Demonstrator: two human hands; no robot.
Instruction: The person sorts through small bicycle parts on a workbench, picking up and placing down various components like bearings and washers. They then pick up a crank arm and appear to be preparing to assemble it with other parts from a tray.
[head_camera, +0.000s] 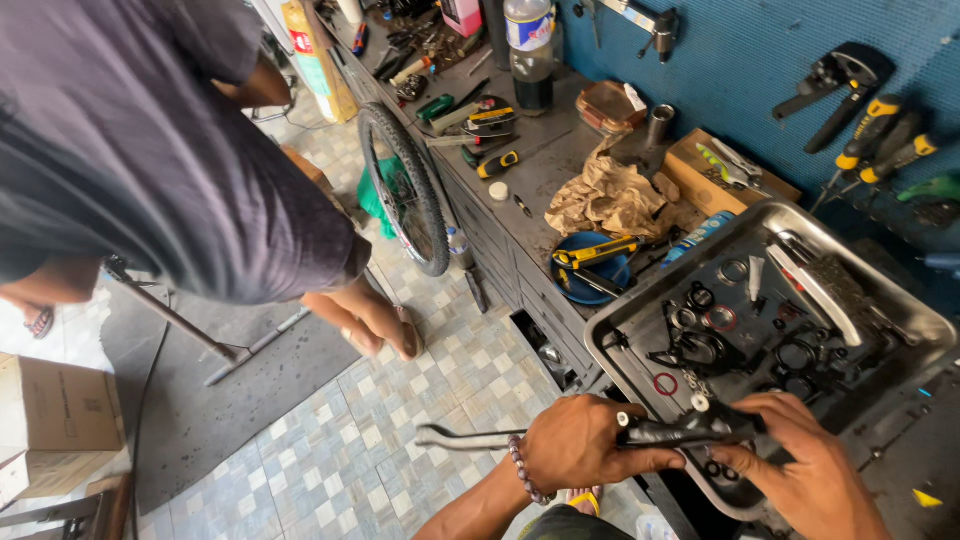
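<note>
My left hand (578, 443) and my right hand (806, 468) both grip a black brake lever assembly (688, 427) at the bottom of the head view. It is held level over the near corner of a metal tray (905, 300). The tray holds several black rings, washers, small parts and a brush with a white handle (815, 288). My left wrist wears a bead bracelet (522, 468).
A grey workbench (545, 170) carries tools, a dark bottle (530, 50), crumpled brown paper (610, 198) and a blue bowl (590, 268). A bicycle wheel (405, 185) leans against it. Another person in a dark shirt (150, 150) bends over at left. Tools hang on the blue wall (760, 60).
</note>
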